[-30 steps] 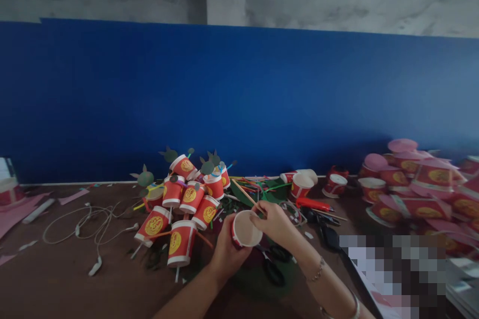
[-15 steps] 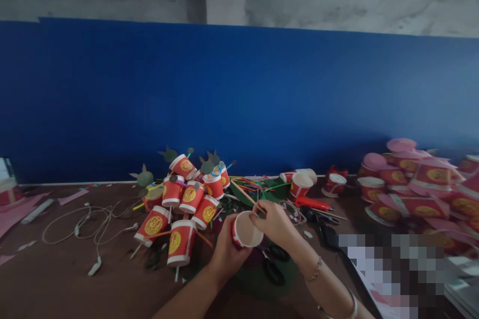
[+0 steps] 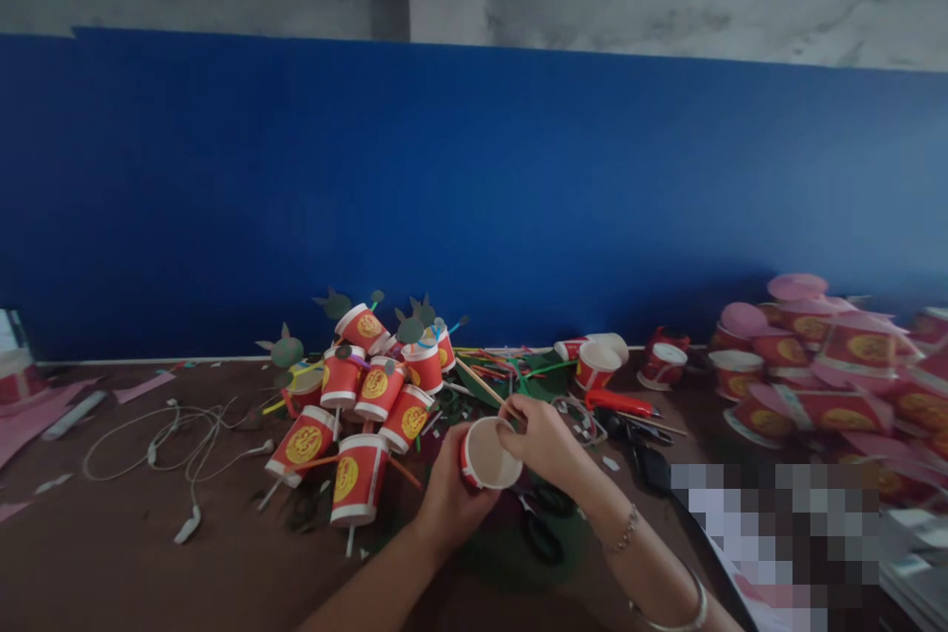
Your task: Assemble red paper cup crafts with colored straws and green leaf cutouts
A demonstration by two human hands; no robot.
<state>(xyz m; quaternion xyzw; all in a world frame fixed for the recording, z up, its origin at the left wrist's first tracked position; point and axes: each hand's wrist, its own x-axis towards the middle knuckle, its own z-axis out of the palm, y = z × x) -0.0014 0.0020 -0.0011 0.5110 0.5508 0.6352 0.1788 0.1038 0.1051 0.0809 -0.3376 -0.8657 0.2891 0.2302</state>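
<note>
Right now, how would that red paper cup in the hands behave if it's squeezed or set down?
The red paper cup is probably light and thin-walled, so the left hand could dent it. Empty, it likely tips easily; the cups piled nearby lie toppled.

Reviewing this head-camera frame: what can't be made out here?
- Pixelated block, lower right: whatever lies there is masked.
- Wooden stick: its near end is hidden by the right hand at the paper cup.
- Cup's outer side: covered by the left hand.
- Gold emblem on the finished cups: too small and dim to read.
- Pink-topped cups: blurred, cut by the right edge.
</note>
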